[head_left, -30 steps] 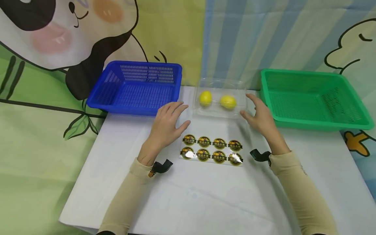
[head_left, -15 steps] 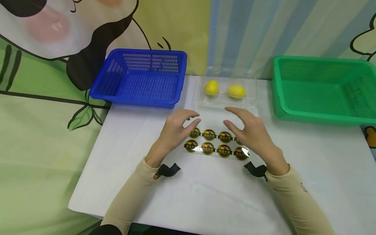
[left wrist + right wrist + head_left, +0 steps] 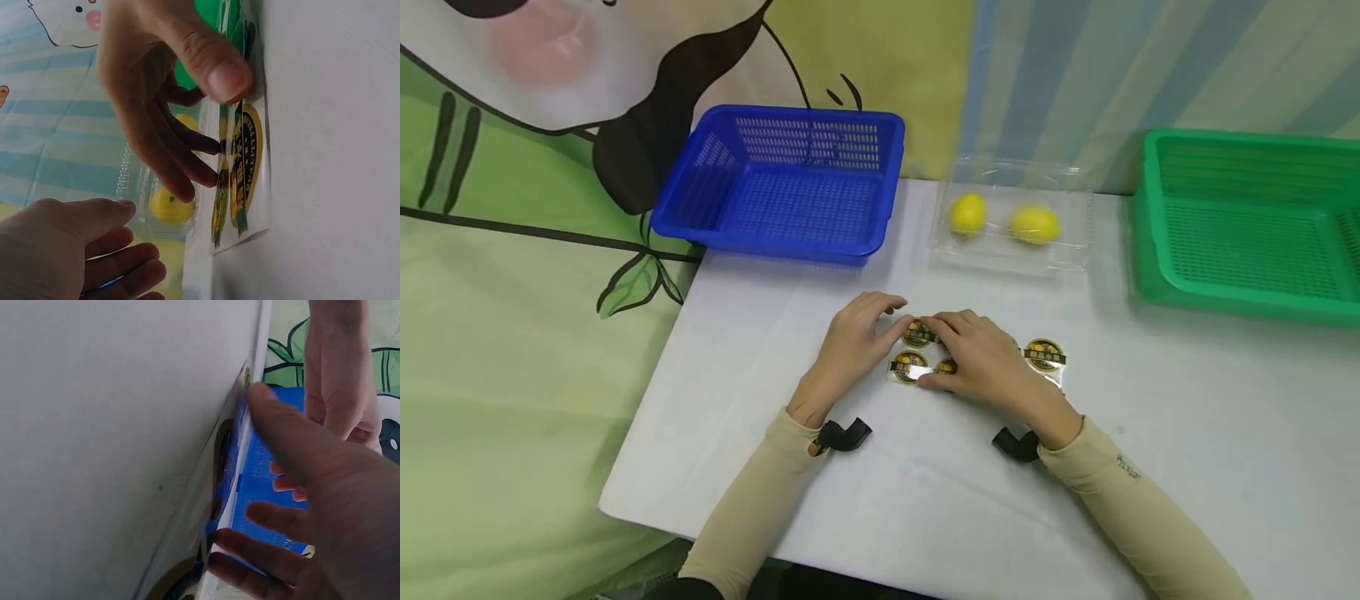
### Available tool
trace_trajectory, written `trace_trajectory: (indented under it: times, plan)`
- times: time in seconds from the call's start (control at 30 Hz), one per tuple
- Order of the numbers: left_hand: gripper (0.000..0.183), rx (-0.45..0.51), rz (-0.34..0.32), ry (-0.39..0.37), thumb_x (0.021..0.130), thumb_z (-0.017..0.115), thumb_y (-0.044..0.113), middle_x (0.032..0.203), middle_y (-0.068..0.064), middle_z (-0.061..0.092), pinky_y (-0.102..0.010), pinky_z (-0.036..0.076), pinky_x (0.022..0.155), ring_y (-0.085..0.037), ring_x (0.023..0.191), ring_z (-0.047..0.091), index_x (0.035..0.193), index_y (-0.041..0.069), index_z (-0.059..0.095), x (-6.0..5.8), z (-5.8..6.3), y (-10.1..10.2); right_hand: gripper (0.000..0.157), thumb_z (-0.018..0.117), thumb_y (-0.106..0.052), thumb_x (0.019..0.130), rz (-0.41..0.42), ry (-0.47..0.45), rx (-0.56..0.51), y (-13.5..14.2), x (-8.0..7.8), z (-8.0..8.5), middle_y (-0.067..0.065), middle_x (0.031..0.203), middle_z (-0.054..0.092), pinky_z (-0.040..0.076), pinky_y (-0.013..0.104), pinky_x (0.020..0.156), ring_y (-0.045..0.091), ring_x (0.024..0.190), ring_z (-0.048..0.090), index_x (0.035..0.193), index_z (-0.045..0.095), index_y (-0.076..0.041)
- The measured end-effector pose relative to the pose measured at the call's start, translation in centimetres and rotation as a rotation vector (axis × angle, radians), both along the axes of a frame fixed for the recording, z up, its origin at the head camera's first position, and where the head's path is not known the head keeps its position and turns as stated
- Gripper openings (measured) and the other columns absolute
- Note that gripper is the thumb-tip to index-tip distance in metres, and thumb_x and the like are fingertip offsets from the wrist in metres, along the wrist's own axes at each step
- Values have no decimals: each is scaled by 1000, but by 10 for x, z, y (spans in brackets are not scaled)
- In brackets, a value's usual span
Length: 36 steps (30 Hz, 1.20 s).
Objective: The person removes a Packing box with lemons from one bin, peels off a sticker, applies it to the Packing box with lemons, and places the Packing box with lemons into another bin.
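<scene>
A clear sheet of round black-and-gold stickers [image 3: 1045,355] lies on the white table. My right hand [image 3: 985,358] is over the middle of the sheet and hides several of its stickers. In the left wrist view, fingertips of that right hand [image 3: 144,87] are right at the sheet, spread apart, and its thumb is close over the near stickers. My left hand [image 3: 853,342] hovers by the sheet's far left corner, fingers loosely bent and holding nothing. In the right wrist view, the left hand [image 3: 344,381] appears beyond the right thumb.
Behind the sheet stands a clear plastic box [image 3: 1007,262], its lid raised, with two yellow lemons [image 3: 967,214] inside. A blue basket [image 3: 775,246] is at the back left, a green basket [image 3: 1240,304] at the back right. A printed cloth [image 3: 880,50] hangs behind the table.
My right hand has moved from beside the plastic box down and left onto the sticker sheet. The left hand has come from near the blue basket to the sheet's corner. The head view has shifted.
</scene>
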<state>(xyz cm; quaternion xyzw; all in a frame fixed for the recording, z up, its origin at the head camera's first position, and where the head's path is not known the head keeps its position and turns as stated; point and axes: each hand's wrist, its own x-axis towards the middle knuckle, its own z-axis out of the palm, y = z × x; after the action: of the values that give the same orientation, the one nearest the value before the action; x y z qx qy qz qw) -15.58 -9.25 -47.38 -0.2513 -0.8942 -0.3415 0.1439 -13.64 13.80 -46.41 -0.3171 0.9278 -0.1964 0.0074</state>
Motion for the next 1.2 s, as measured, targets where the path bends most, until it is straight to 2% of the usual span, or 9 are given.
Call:
trace_trajectory:
  times: [0.17,0.37,0.53,0.63,0.77,0.87,0.97,1.1,1.2]
  plan:
    - [25,-21,31,-66,97,77,21,108,-9,77,-35,60,83,-22,97,71,116,4,75,-2,3,-1,96,85,-61,79,-23,9,89,0,-1,-2,18,139,59,48,54,101,38,125,54,150,53,-6]
    - [28,-26,39,-81,95,78,23,108,-9,77,-38,59,85,-23,97,71,116,4,76,-2,7,0,114,87,-68,70,-117,-80,116,3,-1,-1,22,137,53,37,56,99,42,125,45,155,45,-4]
    - [30,-45,45,-92,97,77,27,109,-8,78,-40,59,86,-25,100,71,117,5,76,-3,9,3,105,93,-62,68,-143,-151,75,9,-4,1,18,127,50,33,52,94,37,113,42,145,53,-3]
    - [37,-49,24,-227,100,71,34,114,-7,77,-41,58,88,-23,103,70,124,6,73,-4,10,7,88,95,-51,71,-136,-186,19,14,-6,4,16,124,53,37,52,94,36,111,46,136,58,-4]
    - [40,-5,-87,-457,105,63,41,109,-3,77,-40,57,92,-19,101,70,127,9,71,-11,11,12,66,91,-30,83,-124,-308,-92,22,-13,14,16,121,64,50,51,93,35,110,62,133,54,-7]
    - [29,95,-178,-570,106,63,34,100,-3,78,-36,57,88,-17,94,73,119,9,72,-18,13,16,59,85,-19,89,-132,-373,-192,29,-18,24,14,117,68,55,48,87,30,102,67,137,51,-10]
    - [19,211,-192,-594,104,68,24,90,-6,76,-30,55,72,-16,78,69,113,8,71,-23,16,20,61,85,-18,90,-126,-236,-256,35,-21,29,14,116,67,50,48,89,31,102,63,140,52,-10]
    - [20,357,-123,-548,101,71,19,85,-10,75,-24,48,61,-16,68,64,114,5,67,-28,24,28,65,89,-21,85,-122,181,-273,37,-18,35,18,129,63,44,55,99,38,118,57,138,58,-4]
    - [23,444,-98,-517,100,72,18,89,-14,78,-21,51,65,-26,78,74,116,2,67,-29,32,35,71,91,-23,83,-113,420,-259,33,-9,39,20,141,60,43,57,109,40,131,55,142,57,-1]
